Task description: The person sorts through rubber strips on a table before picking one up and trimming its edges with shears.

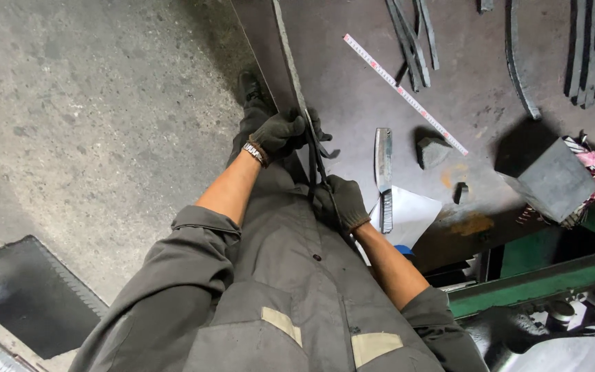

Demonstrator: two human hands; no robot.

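Both my hands wear dark gloves and grip one thin dark metal strip (317, 157) at the near edge of a steel worktable (352, 96). My left hand (280, 132) holds the strip's upper part against the table edge. My right hand (341, 201) holds its lower part, close to my grey work overalls. The strip runs roughly upright between the two hands.
On the table lie a wire brush (383, 176), a white paper sheet (411, 215), a measuring tape strip (405, 94), a small grey stone block (432, 151), a dark square block (556, 180) and several curved metal strips (411, 41). Concrete floor (91, 117) is at left, green machine frame (538, 282) at right.
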